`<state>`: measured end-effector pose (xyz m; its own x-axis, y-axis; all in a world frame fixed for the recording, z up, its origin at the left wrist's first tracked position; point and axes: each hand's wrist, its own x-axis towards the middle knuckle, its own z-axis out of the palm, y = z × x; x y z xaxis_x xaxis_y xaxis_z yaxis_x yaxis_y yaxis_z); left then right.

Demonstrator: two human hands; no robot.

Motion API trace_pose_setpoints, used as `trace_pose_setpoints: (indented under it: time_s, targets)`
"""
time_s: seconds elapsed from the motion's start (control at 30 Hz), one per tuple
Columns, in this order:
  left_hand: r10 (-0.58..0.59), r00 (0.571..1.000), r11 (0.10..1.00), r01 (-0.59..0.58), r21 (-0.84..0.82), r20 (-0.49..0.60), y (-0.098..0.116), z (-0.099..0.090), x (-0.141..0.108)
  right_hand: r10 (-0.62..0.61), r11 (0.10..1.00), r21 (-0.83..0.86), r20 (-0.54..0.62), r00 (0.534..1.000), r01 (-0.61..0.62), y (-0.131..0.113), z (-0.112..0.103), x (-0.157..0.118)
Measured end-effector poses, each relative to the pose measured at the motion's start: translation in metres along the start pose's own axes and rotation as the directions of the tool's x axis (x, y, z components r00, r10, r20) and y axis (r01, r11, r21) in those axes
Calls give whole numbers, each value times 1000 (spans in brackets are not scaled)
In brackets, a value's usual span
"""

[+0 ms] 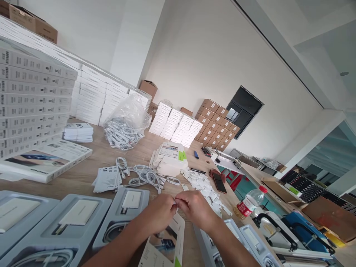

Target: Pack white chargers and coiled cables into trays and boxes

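My left hand (pixel 162 212) and my right hand (pixel 197 208) meet fingertip to fingertip above the table. Both are closed in a pinch; a small whitish bit shows between them, too hidden to name. Directly beneath lies a printed box sleeve (pixel 164 243) with a picture and a green corner. Left of my hands, a grey tray (pixel 144 202) holds a white adapter (pixel 131 199) and a coiled cable (pixel 115 231). My right forearm passes over another grey tray (pixel 203 241). Loose white cables (pixel 150 177) lie just beyond my left hand, and scattered small white paper pieces (pixel 207 191) beyond my right.
Stacked white boxes (pixel 36 96) rise at the left, near a plastic bag of cables (pixel 125 128). Leaflets (pixel 107 178) and flat cartons (pixel 169 157) lie mid-table. At right are a phone (pixel 219 182), a drink bottle (pixel 250 202) and sealing machines (pixel 278 233).
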<state>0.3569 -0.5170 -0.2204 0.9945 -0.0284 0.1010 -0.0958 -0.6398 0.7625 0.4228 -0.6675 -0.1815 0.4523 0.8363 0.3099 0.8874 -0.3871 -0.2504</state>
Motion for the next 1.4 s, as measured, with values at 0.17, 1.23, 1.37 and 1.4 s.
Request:
trace_pose_setpoints:
  time_s: [0.17,1.23,1.37,1.4]
  targets:
    - [-27,1000,1000,27,-1,-2,1,0,2,24,1000,-1,-53,998,-24,1,2,-1]
    - [-136,991,980,133,-146,-10,-6,-1,8,410,846,387,-34,911,-367,57,19,-6]
    - [-175,984,967,173,-188,2,-7,-4,9,481,844,301,-55,875,-445,98,23,-9]
    - [-180,984,965,178,-193,6,-7,-5,8,478,855,265,-71,876,-445,103,25,-11]
